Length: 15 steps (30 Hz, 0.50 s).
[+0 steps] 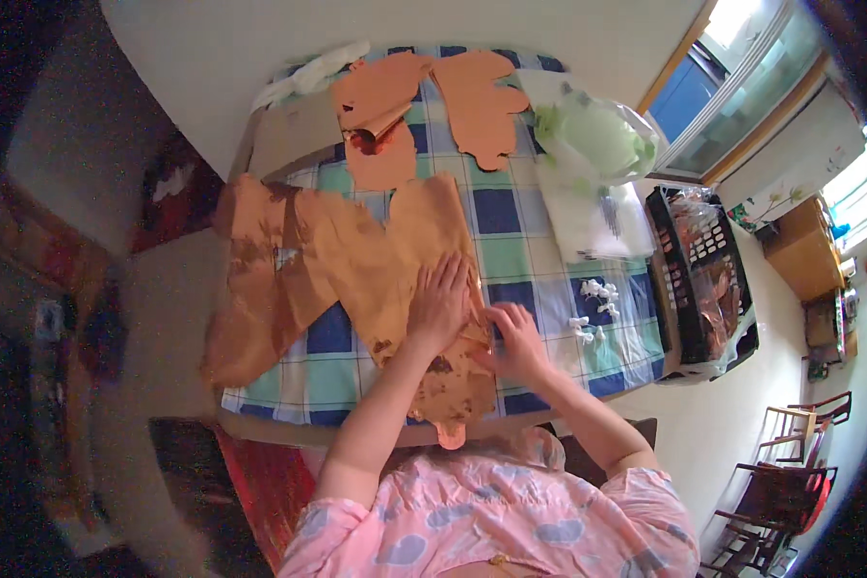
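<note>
A large copper-coloured foil sheet [352, 246], looking like a flat, uninflated foil balloon, lies across the near half of the table. Its right part is folded into a long strip that reaches the near edge, where a small rounded tab [450, 435] hangs over. My left hand [441, 299] lies flat on this strip, fingers stretched out and pointing away from me. Just right of it, my right hand [515, 342] is at the strip's right edge, fingers bent and apart, thumb reaching onto the foil. Nothing shows in its grasp.
More salmon-coloured foil shapes [477, 101] lie at the far side. A clear bag with green contents [597, 140] rests on white sheets at far right. Small white pieces [602, 294] lie on the checked tablecloth [511, 241]. Beside the table's right edge stands a black crate [679, 279] with packages.
</note>
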Each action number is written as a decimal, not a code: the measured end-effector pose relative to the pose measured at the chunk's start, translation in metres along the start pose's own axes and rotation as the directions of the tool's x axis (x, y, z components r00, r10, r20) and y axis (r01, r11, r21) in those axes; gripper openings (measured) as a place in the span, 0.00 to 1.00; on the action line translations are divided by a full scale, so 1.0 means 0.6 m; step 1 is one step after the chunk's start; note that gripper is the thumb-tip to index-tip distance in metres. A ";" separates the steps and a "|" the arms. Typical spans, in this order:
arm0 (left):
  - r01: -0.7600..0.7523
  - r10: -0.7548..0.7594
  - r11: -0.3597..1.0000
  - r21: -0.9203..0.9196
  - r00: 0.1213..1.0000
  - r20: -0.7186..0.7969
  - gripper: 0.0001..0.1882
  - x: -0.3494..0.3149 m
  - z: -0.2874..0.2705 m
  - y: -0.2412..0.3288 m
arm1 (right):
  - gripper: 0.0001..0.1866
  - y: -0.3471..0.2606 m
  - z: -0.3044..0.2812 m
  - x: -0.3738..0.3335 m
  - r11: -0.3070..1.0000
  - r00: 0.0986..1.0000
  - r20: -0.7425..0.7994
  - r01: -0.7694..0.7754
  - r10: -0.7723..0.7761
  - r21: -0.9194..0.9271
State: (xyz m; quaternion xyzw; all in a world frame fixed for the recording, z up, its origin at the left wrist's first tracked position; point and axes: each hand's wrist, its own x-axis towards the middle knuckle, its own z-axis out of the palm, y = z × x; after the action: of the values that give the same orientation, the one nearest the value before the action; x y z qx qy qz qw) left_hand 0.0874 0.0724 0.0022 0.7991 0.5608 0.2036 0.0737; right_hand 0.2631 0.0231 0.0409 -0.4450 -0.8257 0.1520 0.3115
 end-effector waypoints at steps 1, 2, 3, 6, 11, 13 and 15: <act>0.006 -0.006 1.000 0.003 1.000 0.013 0.27 0.001 -0.002 0.003 | 0.21 -0.007 0.005 -0.018 1.000 1.000 0.004 -0.006 0.006 0.001; 0.008 -0.008 1.000 0.000 1.000 0.019 0.27 0.002 -0.005 0.004 | 0.20 -0.013 0.009 -0.036 0.998 0.998 0.024 -0.054 0.055 -0.046; 0.004 -0.004 1.000 -0.007 1.000 0.008 0.27 0.003 -0.004 0.003 | 0.19 -0.017 0.014 -0.052 0.990 0.994 0.041 -0.101 0.105 -0.094; -0.005 0.005 1.000 -0.025 1.000 -0.026 0.27 0.004 0.000 0.002 | 0.14 -0.015 0.020 -0.092 0.997 0.995 0.059 -0.073 0.075 -0.021; -0.025 0.021 0.998 -0.051 0.997 -0.077 0.27 0.000 0.005 -0.001 | 0.10 -0.023 -0.017 -0.126 0.992 0.979 0.160 -0.123 0.125 -0.025; -0.015 0.017 0.999 0.028 0.998 -0.063 0.27 0.003 0.011 0.003 | 0.09 -0.046 -0.058 -0.110 0.983 0.961 0.209 -0.185 0.178 0.015; -0.001 0.002 1.000 0.025 1.000 -0.023 0.27 0.008 0.010 0.012 | 0.07 -0.075 -0.118 -0.051 0.929 0.986 0.082 -0.167 0.148 0.331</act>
State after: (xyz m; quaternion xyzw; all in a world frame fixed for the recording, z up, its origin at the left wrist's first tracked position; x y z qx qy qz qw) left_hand 0.0976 0.0748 0.0006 0.7979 0.5637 0.2058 0.0569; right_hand 0.2929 -0.0290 0.1071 -0.4455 -0.7576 0.3276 0.3468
